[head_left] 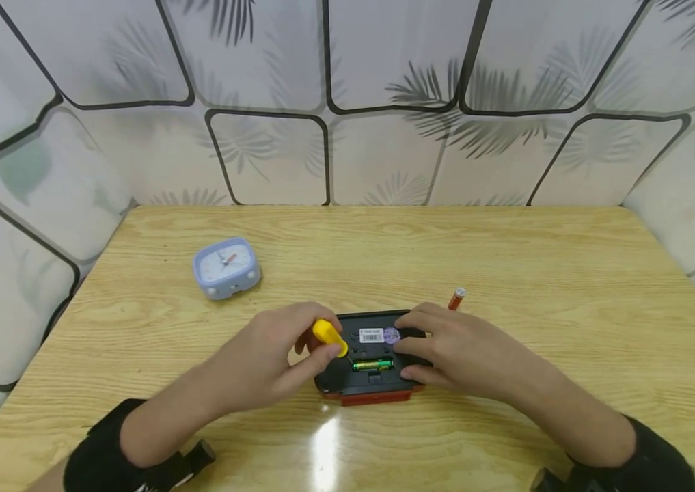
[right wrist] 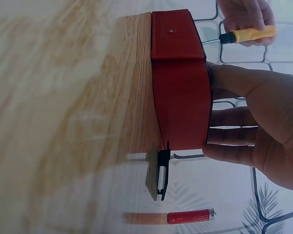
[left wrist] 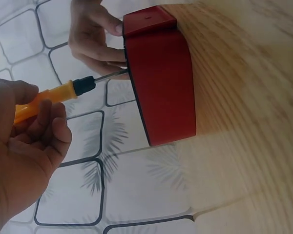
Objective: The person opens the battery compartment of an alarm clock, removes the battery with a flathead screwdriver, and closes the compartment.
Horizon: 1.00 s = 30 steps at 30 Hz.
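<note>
A red device with a black back [head_left: 347, 379] lies back side up on the table, a green battery [head_left: 373, 365] sitting in its open compartment. My left hand [head_left: 282, 352] grips the yellow handle of a screwdriver [left wrist: 51, 95]. The screwdriver's metal shaft reaches down to the black back, near the compartment's left end in the head view. Across the right part of that back rest the spread fingers of my right hand [head_left: 464, 352], steadying nothing else. Red side walls of the device [right wrist: 183, 102] show in both wrist views.
Beyond my right hand, a red battery [head_left: 456, 298] stands upright on the table. Beside the device lies a small black plastic piece [right wrist: 163, 173]. A blue alarm clock [head_left: 227, 268] stands toward the back left of the wooden table [head_left: 538, 253], with patterned fabric behind.
</note>
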Tool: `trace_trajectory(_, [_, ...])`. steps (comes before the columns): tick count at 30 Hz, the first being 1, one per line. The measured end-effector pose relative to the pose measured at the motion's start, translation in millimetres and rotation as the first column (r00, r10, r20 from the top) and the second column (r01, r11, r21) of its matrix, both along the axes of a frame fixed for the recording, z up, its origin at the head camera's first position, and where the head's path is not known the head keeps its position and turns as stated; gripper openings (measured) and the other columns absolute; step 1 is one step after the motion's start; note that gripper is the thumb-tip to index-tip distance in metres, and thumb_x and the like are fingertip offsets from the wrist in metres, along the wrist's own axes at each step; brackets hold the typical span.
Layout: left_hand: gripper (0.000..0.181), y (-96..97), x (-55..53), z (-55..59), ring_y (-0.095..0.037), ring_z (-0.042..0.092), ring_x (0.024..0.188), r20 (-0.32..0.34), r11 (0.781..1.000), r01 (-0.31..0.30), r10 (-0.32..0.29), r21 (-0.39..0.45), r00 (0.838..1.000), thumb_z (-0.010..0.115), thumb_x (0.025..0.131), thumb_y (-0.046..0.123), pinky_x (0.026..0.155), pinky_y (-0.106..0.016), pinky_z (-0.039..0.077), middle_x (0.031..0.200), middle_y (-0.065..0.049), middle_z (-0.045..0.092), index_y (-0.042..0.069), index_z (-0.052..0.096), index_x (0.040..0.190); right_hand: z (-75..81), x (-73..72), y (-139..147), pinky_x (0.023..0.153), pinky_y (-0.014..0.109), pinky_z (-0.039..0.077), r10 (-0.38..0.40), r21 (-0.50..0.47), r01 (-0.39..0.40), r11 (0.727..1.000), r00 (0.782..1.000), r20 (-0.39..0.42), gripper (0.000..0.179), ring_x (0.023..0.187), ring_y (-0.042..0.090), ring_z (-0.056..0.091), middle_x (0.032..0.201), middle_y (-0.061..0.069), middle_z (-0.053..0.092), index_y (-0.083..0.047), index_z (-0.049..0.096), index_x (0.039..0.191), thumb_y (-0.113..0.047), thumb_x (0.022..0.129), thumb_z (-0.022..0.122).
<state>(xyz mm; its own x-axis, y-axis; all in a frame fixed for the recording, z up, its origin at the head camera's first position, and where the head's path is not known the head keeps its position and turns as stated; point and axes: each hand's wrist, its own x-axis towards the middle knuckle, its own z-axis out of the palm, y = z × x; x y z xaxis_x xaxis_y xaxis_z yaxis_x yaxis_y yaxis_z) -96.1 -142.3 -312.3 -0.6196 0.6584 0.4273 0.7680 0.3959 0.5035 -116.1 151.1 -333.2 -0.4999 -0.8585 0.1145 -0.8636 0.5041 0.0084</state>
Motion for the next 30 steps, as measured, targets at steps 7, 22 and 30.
trace_trajectory(7, [0.012, -10.2, -5.8, 7.8, 0.0, 0.053, 0.065, 0.065, 0.998, -0.048, 0.05, -0.03, 0.997, 0.068, 0.088, 0.007, 0.055, -0.018, 0.048, 0.08, 0.009, 0.065, 0.013, 0.06, 0.094, 0.2, 0.7, 0.1, 0.093, 0.035, 0.054, -0.009, -0.005, 0.009, 1.0, 1.0, 0.006, 0.031, 0.113, 0.019, 0.06, 0.12, 0.002, 0.067, -0.02, 0.076, 0.11, -0.043, 0.09, 0.072])
trace_trajectory(22, [0.015, -34.0, -16.9, 23.8, -0.002, 0.051, 0.07, 0.249, 0.92, -0.018, 0.125, -0.39, 0.96, 0.058, 0.1, 0.015, 0.067, -0.024, 0.047, 0.091, 0.004, 0.068, 0.009, 0.071, 0.105, -0.4, 0.8, 0.6, 0.093, 0.036, 0.055, -0.033, -0.001, 0.033, 0.999, 0.999, 0.024, 0.032, 0.114, 0.02, 0.06, 0.122, 0.003, 0.066, -0.02, 0.075, 0.111, -0.043, 0.089, 0.074])
trace_trajectory(30, [0.015, -33.6, -18.8, 8.8, -0.004, 0.041, 0.059, 0.431, 0.819, 0.148, 0.13, -0.554, 0.893, 0.052, 0.103, 0.017, 0.058, -0.024, 0.039, 0.067, 0.009, 0.047, 0.015, 0.06, 0.09, -2.6, 0.8, 1.2, 0.089, 0.034, 0.055, -0.016, -0.032, 0.016, 0.999, 1.0, -0.001, 0.028, 0.109, 0.019, 0.061, 0.117, 0.003, 0.066, -0.019, 0.074, 0.107, -0.041, 0.089, 0.074])
